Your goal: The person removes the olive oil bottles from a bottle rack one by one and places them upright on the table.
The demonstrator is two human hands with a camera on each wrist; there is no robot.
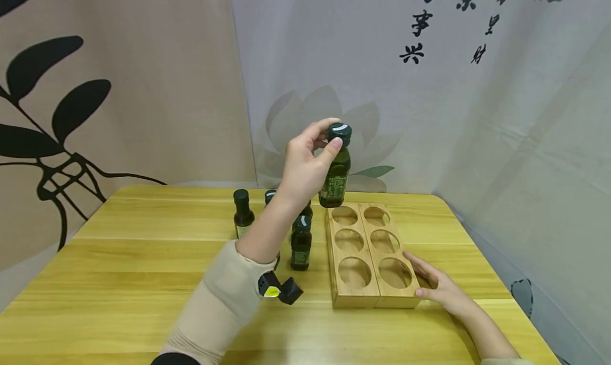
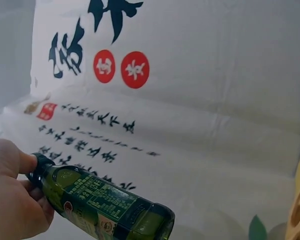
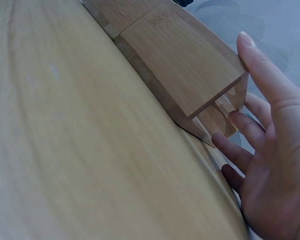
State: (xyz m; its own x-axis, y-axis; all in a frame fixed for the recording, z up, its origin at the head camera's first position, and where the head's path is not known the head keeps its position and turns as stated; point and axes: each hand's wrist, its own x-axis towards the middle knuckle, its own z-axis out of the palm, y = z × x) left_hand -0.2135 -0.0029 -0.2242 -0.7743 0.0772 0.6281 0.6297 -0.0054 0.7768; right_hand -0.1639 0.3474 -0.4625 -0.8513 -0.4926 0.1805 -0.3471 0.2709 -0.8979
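Note:
My left hand [image 1: 312, 158] pinches the dark cap of a small green glass bottle [image 1: 336, 168] and holds it upright in the air above the far end of a wooden rack [image 1: 369, 296] with six round holes. In the left wrist view the bottle [image 2: 105, 205] shows its printed label, with the fingers [image 2: 12, 190] round its neck. My right hand [image 1: 431, 283] lies flat with straight fingers against the rack's near right side; in the right wrist view its fingers [image 3: 262, 75] touch the rack's end [image 3: 185, 75]. All the rack's holes are empty.
Several more green bottles [image 1: 301, 243] stand on the yellow wooden table [image 1: 119, 280] left of the rack, partly hidden by my left forearm. Printed cloth backdrops hang behind and to the right of the table.

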